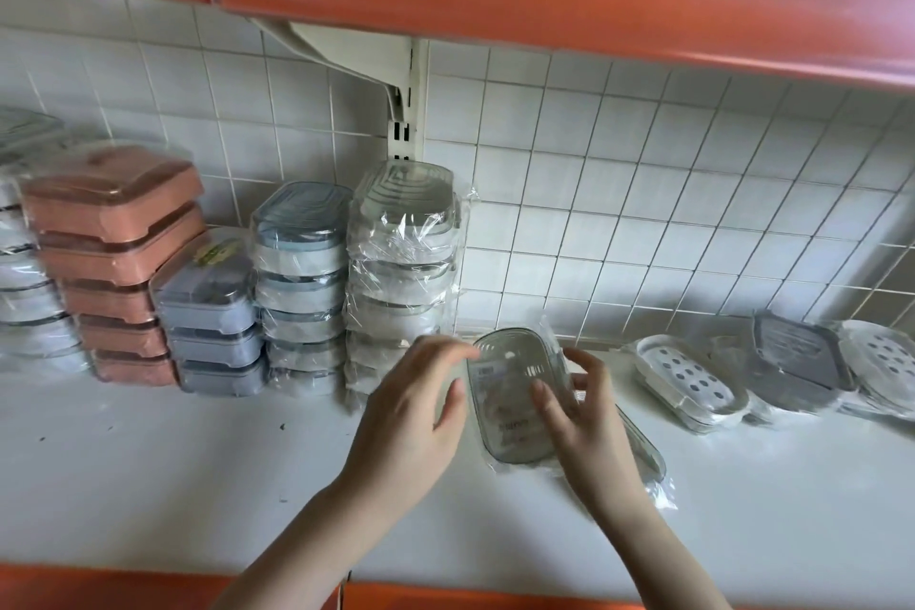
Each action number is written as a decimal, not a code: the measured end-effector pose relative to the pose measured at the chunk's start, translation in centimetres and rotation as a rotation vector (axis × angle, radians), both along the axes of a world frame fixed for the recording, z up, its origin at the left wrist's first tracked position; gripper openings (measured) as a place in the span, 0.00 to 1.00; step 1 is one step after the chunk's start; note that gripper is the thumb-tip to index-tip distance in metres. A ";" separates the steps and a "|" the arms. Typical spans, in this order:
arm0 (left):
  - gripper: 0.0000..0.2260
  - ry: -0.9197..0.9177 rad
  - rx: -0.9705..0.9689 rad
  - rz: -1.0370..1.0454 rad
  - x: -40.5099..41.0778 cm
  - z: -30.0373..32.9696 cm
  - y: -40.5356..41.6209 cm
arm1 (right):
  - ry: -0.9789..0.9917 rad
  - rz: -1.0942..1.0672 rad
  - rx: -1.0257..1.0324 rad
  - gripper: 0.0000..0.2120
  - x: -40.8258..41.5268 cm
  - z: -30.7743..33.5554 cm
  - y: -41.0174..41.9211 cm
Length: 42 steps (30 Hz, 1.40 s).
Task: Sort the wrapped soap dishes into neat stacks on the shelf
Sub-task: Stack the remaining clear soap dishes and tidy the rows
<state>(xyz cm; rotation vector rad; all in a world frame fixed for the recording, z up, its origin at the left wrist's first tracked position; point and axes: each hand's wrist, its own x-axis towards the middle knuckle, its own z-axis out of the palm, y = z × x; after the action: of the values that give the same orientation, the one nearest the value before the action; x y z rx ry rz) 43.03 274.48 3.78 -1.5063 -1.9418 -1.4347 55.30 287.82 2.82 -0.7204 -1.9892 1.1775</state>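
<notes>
Hands frame our wrapped grey soap dish (515, 399) on the shelf (198, 461): our right hand (584, 416) grips it, our left hand (421, 406) hovers loosely open, apparently squaring it for the stacks (401, 272) nearby.

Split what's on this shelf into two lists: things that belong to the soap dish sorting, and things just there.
Part of the job:
- grey wrapped dish, under the right hand, left hand beside it
- stacks: pink, blue-grey, clear
- loose wrapped dishes at right

Just there:
- shelf bracket
- tiled wall
</notes>
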 end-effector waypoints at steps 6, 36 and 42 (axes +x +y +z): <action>0.11 -0.077 -0.181 0.055 0.8 -4.1 0.7 | -0.119 -0.106 -0.023 0.23 -2.6 -1.8 -1.4; 0.15 0.421 -0.649 0.388 -0.8 -5.0 7.2 | -0.689 0.111 0.510 0.15 -6.2 -2.2 2.1; 0.14 0.444 -0.693 0.425 -0.6 -5.1 7.6 | -0.727 0.107 0.526 0.14 -6.4 -2.0 2.0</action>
<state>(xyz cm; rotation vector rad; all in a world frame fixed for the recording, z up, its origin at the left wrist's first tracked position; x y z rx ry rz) 42.39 282.10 -1.33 -1.3567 -2.3612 -0.2185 48.95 289.78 0.85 -0.8327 -2.8047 0.3987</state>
